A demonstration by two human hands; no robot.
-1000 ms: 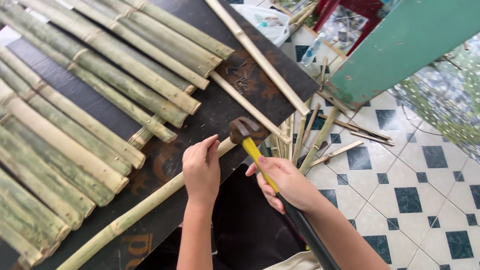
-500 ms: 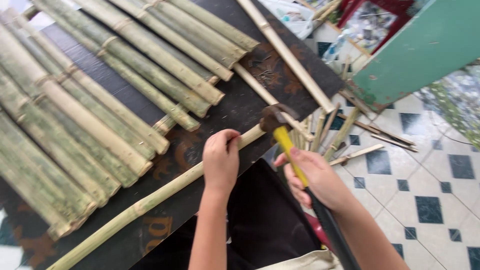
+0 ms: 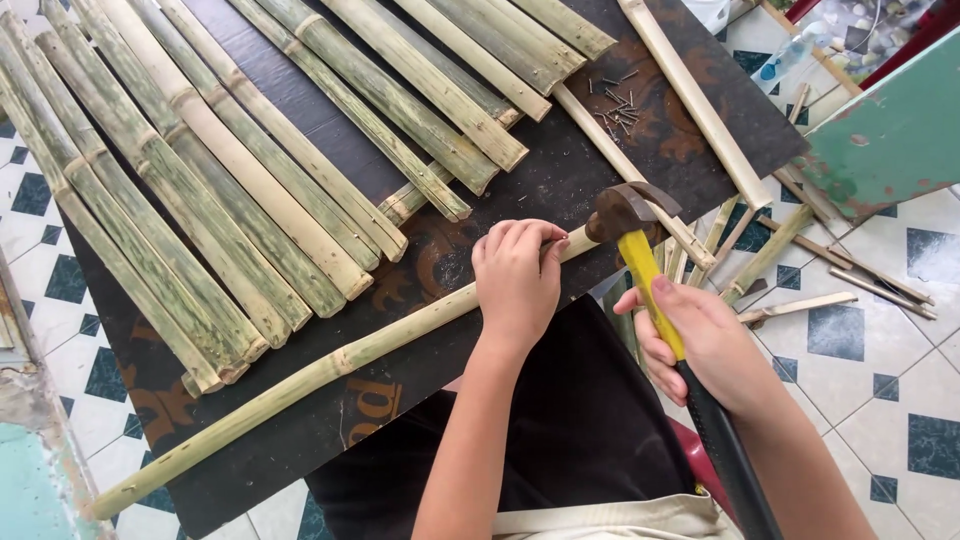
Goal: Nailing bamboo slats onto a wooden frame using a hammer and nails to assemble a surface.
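**Hammer head at the end of a bamboo stick**

The left hand (image 3: 515,285) is curled down over a long thin bamboo stick (image 3: 330,365), gripping it near its upper end and pinning it against the dark surface (image 3: 560,170). The stick runs on a slant from the lower left corner of the surface up to the hammer. The right hand (image 3: 705,345) is clenched around the yellow-and-black handle of a hammer (image 3: 640,260), whose rusty head sits at the very tip of the stick, just beside the left fingertips (whether a nail stands under it I cannot tell, since the fingers and the hammer head hide that spot).

Above the hands, many split bamboo slats (image 3: 230,190) lie side by side across the surface, some overlapping. A small scatter of nails (image 3: 618,105) rests near the upper right, next to a pale bamboo strip (image 3: 695,100) that reaches to the surface's edge. Thin bamboo offcuts (image 3: 800,250) lie on the tiled floor (image 3: 890,340) to the right.
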